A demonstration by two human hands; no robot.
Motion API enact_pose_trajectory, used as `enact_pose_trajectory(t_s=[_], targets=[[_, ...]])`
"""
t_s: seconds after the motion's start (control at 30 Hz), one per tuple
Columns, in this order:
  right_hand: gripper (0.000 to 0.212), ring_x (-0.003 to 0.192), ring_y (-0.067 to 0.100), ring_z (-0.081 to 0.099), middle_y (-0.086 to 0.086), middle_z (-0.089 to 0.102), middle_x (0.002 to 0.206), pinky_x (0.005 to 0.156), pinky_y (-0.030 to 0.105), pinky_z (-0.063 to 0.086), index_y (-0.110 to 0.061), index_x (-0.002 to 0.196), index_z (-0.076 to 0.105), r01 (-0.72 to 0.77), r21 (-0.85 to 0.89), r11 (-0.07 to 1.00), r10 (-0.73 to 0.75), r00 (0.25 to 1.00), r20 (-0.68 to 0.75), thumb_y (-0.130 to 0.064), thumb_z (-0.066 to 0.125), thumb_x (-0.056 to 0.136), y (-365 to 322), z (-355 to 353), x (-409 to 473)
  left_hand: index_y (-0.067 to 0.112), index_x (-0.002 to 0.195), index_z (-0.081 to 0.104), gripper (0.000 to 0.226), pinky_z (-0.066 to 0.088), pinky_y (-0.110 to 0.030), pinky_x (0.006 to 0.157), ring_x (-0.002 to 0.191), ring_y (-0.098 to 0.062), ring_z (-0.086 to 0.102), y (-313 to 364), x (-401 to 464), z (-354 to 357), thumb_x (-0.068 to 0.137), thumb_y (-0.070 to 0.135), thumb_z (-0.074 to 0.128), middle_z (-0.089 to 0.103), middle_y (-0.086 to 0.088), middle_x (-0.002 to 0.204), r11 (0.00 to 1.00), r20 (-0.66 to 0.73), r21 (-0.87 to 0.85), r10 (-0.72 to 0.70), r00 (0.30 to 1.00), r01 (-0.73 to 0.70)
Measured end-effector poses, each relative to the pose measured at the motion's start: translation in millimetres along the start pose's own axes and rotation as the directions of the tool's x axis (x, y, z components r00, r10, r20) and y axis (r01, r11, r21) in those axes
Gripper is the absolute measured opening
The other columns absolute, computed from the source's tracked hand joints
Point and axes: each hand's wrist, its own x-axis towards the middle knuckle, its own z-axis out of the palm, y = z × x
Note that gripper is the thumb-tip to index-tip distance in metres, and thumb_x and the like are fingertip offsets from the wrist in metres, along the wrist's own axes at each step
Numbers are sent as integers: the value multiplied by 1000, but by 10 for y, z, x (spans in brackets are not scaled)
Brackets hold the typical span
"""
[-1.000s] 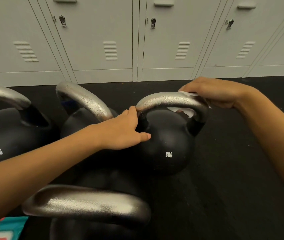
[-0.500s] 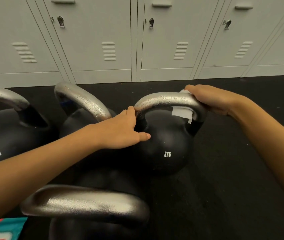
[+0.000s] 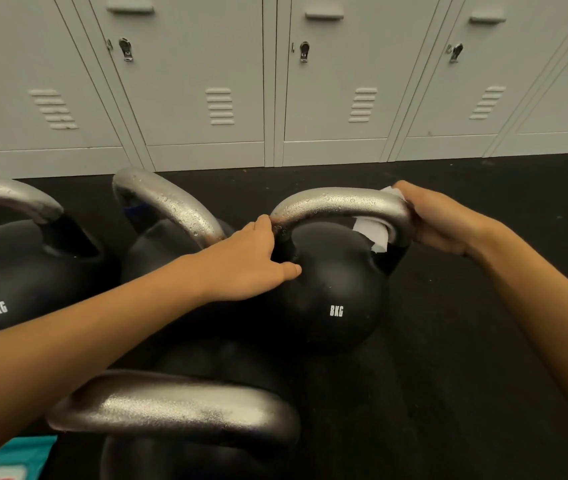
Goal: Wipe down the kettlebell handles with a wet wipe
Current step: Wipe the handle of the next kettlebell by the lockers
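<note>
A black 8KG kettlebell (image 3: 334, 299) stands on the dark floor at centre right, its silver handle (image 3: 338, 204) beaded with droplets. My right hand (image 3: 438, 220) grips the handle's right bend with a white wet wipe (image 3: 372, 233) wrapped round it; a flap of the wipe hangs inside the loop. My left hand (image 3: 251, 263) rests on the kettlebell's left shoulder, fingers against the handle's left base, thumb lying on the black body.
Three more kettlebells crowd the left and front: one at far left (image 3: 8, 271), one behind my left wrist with a wet handle (image 3: 171, 206), one nearest with its handle (image 3: 178, 410) across the bottom. Grey lockers (image 3: 206, 81) line the back. A teal packet (image 3: 15, 459) lies bottom left.
My right hand has slid with the wipe from the top of the handle down round its right bend. The left hand has stayed in place.
</note>
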Motion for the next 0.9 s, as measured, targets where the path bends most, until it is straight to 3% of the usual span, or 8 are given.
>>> enact_pose_trajectory(t_s=[0.1,0.23,0.33,0.4,0.57,0.7,0.8,0.9], targets=[[33,67,14,50,0,59,70,63,30,36,-21,82,61,10,-132,991,-6,1000,29,-28,35,102,-75,-13,14,15,129,40,61,43,-41,101,116,-18,53,-13,9,-35,85,51,63,53,-1,128,1000,25,-10,-20,999,20],[29,76,23,45,9,56,81,72,36,34,-18,91,58,65,-431,900,-38,997,71,-34,35,99,-289,46,49,17,132,38,67,42,-42,105,121,-17,52,-52,21,-52,82,53,66,53,1,133,997,47,-69,-13,999,16],[42,76,26,52,11,67,85,75,39,39,-9,95,64,126,-496,859,-88,991,99,-35,32,99,-322,85,31,16,132,39,66,41,-42,105,122,-18,52,-63,31,-29,83,50,67,53,0,133,997,35,-73,-8,999,11],[42,84,22,61,8,72,94,81,37,44,-16,103,70,152,-447,882,-134,988,71,-34,32,100,-254,58,20,16,131,39,66,42,-43,104,120,-18,53,-63,41,-28,82,51,67,54,0,131,997,38,-77,-11,999,14],[41,97,20,59,17,68,113,88,36,39,-20,108,72,173,-141,975,-167,984,53,-31,33,101,24,-31,-19,17,128,40,71,43,-43,103,118,-17,55,-66,52,-33,75,58,65,55,1,128,997,44,-76,-13,999,16],[41,87,20,56,7,68,95,75,33,38,-19,117,68,53,48,997,-53,999,7,-27,33,100,102,-41,-45,17,127,40,66,44,-44,102,117,-17,55,-74,47,-26,80,54,67,55,0,128,998,46,-63,-14,999,17],[41,68,9,56,-1,67,78,62,23,39,-22,103,68,84,-255,963,-97,995,-37,-27,28,103,-75,30,-113,17,131,38,70,42,-44,104,120,-18,53,-69,42,-31,80,54,66,54,0,131,998,58,-58,-20,998,24],[36,77,21,47,3,56,85,67,31,34,-25,80,54,221,-638,738,-289,957,-2,-23,27,104,-177,107,-144,19,132,37,79,43,-43,104,120,-17,54,-52,27,-39,72,61,65,54,1,131,998,65,-59,-26,998,30]])
